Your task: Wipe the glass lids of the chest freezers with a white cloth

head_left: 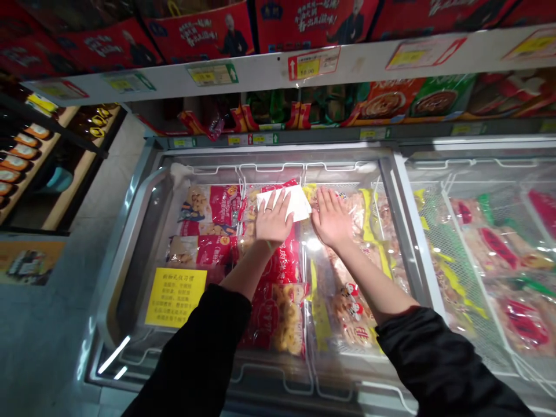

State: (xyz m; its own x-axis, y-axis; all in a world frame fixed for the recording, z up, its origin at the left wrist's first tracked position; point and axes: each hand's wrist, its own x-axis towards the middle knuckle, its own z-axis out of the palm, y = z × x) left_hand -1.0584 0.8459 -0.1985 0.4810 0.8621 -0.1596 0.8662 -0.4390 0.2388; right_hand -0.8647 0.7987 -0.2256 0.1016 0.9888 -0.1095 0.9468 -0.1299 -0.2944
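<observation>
White sheet point(300, 202) under left hand point(273, 220) clears freezer rim point(269, 153).

Single head-worn view: looks forward and steeply down, from close above the rectangular, grey-framed, clear-lidded chest freezer point(417, 231)

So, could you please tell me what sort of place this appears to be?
It looks like the frozen-food section of a supermarket: there is a glass-topped chest freezer with bagged food inside, price tags along the shelf edge above it, and bottles displayed to the left.
</observation>
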